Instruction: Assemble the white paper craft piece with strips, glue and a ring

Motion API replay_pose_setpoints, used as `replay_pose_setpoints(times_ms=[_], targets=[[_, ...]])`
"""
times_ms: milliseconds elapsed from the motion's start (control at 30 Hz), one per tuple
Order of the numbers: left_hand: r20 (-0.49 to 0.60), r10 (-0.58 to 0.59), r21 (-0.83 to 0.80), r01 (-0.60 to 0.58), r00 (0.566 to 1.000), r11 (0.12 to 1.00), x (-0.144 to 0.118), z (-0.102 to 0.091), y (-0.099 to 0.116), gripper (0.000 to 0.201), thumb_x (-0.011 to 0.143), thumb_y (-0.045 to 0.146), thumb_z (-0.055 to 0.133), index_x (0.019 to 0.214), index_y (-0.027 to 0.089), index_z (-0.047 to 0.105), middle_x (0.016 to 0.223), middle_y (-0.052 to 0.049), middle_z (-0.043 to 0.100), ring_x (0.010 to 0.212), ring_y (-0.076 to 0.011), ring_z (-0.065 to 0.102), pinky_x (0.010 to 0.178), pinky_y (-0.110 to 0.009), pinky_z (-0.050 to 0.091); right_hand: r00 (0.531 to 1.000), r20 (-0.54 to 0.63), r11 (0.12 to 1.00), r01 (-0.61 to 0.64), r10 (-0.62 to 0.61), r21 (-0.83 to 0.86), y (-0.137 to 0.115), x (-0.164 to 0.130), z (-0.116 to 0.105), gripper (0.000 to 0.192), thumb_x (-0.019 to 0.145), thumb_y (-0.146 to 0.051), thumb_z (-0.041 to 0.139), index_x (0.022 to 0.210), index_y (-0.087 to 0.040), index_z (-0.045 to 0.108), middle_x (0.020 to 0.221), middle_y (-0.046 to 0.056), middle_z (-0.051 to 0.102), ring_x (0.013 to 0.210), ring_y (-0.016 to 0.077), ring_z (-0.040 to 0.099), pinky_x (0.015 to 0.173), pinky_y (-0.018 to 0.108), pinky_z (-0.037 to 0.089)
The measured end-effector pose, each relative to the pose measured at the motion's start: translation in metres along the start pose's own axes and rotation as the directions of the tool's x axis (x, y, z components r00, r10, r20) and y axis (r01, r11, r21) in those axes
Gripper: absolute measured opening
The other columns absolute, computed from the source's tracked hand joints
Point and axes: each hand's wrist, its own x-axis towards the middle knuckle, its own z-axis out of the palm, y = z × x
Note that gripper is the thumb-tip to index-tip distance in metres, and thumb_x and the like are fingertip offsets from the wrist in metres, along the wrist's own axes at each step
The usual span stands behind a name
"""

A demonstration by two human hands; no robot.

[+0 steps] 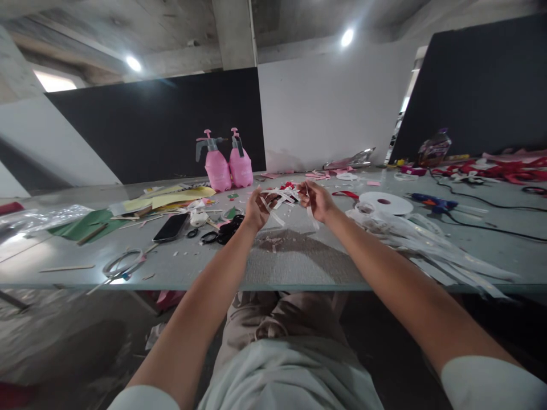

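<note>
Head view: the white ribbon (276, 218) is above the desk (171, 267), between the left hand (256, 209) and the right hand (316, 199). Each grip appears closed on the ribbon; the exact fingertip contact is too small to confirm. The ribbon's far course is hard to separate from the pale scraps (287, 196) behind it, where red pieces (288, 185) show only in part. Its long axis runs left to right between the hands, roughly parallel to the desk's near edge; one tail slants down and rightward from the left hand, another hangs beneath the right. The black scissors (231, 229) lie beside the left wrist, their blades not made out. Both upper arms are cut off by the frame.
</note>
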Motion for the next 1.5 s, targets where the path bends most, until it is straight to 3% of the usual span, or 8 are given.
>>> replay_pose_setpoints(times_ms=[200, 367, 500, 767, 900, 1000, 1267, 1500], targets=[[-0.010, 0.024, -0.163, -0.026, 1.000, 0.986, -0.002, -0.005, 0.004, 0.044, 0.082, 0.052, 0.072, 0.066, 0.022, 0.045, 0.077, -0.006, 0.067, 0.104, -0.0231, 0.072, 0.085, -0.035, 0.060, 0.999, 0.016, 0.995, -0.046, 0.048, -0.092, 0.013, 0.001, 0.001, 0.039, 0.071, -0.051, 0.082, 0.086, -0.021, 0.061, 0.081, -0.002, 0.066, 0.047, 0.0044, 0.026, 0.046, 0.023, 0.026], [-0.058, -0.061, -0.243, 0.046, 0.996, 0.969, -0.004, -0.003, 0.006, 0.040, 0.086, 0.042, 0.069, 0.064, 0.021, 0.043, 0.064, 0.000, 0.055, 0.080, -0.0164, 0.070, 0.085, -0.033, 0.060, 0.999, -0.021, 0.998, -0.047, 0.047, -0.031, 0.015, 0.005, -0.004, 0.040, 0.062, -0.043, 0.087, 0.087, -0.019, 0.066, 0.073, -0.003, 0.061, 0.050, 0.0049, 0.036, 0.045, 0.021, 0.030], [0.015, -0.121, -0.253, 0.121, 0.993, 0.960, -0.004, -0.001, 0.004, 0.034, 0.087, 0.039, 0.071, 0.070, 0.020, 0.049, 0.064, 0.003, 0.053, 0.063, -0.0115, 0.060, 0.073, -0.029, 0.057, 0.998, -0.048, 0.999, -0.042, 0.041, -0.028, 0.014, 0.006, -0.001, 0.040, 0.061, -0.039, 0.088, 0.088, -0.019, 0.067, 0.078, -0.002, 0.066, 0.054, 0.0065, 0.047, 0.044, 0.020, 0.034], [0.148, -0.166, -0.063, 0.177, 0.975, 0.982, -0.008, 0.007, -0.008, 0.022, 0.081, 0.029, 0.080, 0.095, 0.020, 0.066, 0.075, 0.004, 0.059, 0.059, -0.0073, 0.054, 0.065, -0.024, 0.050, 0.998, -0.065, 0.988, -0.018, 0.008, -0.153, 0.019, 0.008, 0.001, 0.047, 0.062, -0.040, 0.093, 0.090, -0.021, 0.060, 0.076, -0.004, 0.070, 0.047, 0.0048, 0.044, 0.043, 0.020, 0.039], [0.107, -0.119, -0.013, 0.121, 0.987, 0.993, -0.008, 0.008, -0.010, 0.026, 0.080, 0.029, 0.083, 0.100, 0.020, 0.068, 0.079, 0.004, 0.063, 0.059, -0.0063, 0.056, 0.064, -0.023, 0.049, 0.998, -0.042, 0.984, -0.052, 0.046, -0.171, 0.021, 0.009, -0.001, 0.049, 0.065, -0.035, 0.093, 0.104, -0.021, 0.066, 0.085, -0.001, 0.074, 0.051, 0.0057, 0.050, 0.044, 0.020, 0.044], [0.107, -0.108, 0.022, 0.106, 0.988, 0.994, -0.007, 0.008, -0.010, 0.028, 0.078, 0.028, 0.085, 0.098, 0.019, 0.067, 0.084, 0.003, 0.069, 0.060, -0.0066, 0.058, 0.065, -0.024, 0.050, 0.998, -0.018, 0.974, -0.060, 0.058, -0.220, 0.024, 0.009, -0.002, 0.041, 0.068, -0.037, 0.092, 0.095, -0.019, 0.069, 0.082, 0.001, 0.073, 0.054, 0.0061, 0.052, 0.046, 0.019, 0.046], [0.157, -0.077, 0.076, 0.066, 0.985, 0.995, -0.005, 0.007, -0.016, 0.038, 0.073, 0.029, 0.090, 0.095, 0.017, 0.062, 0.081, 0.003, 0.069, 0.057, -0.0067, 0.058, 0.061, -0.023, 0.049, 0.998, 0.004, 0.919, 0.059, -0.062, -0.390, 0.026, 0.008, -0.001, 0.051, 0.067, -0.063, 0.086, 0.081, -0.019, 0.064, 0.061, -0.002, 0.061, 0.043, 0.0073, 0.045, 0.040, 0.023, 0.039], [0.160, -0.104, 0.076, 0.092, 0.982, 0.993, -0.005, 0.008, -0.017, 0.041, 0.075, 0.041, 0.089, 0.089, 0.018, 0.059, 0.076, 0.003, 0.066, 0.061, -0.0114, 0.064, 0.066, -0.027, 0.054, 0.966, 0.159, 0.747, 0.258, -0.204, -0.613, 0.029, 0.005, -0.001, 0.046, 0.079, -0.065, 0.074, 0.081, -0.020, 0.064, 0.058, -0.003, 0.057, 0.043, 0.0085, 0.043, 0.043, 0.023, 0.032]])
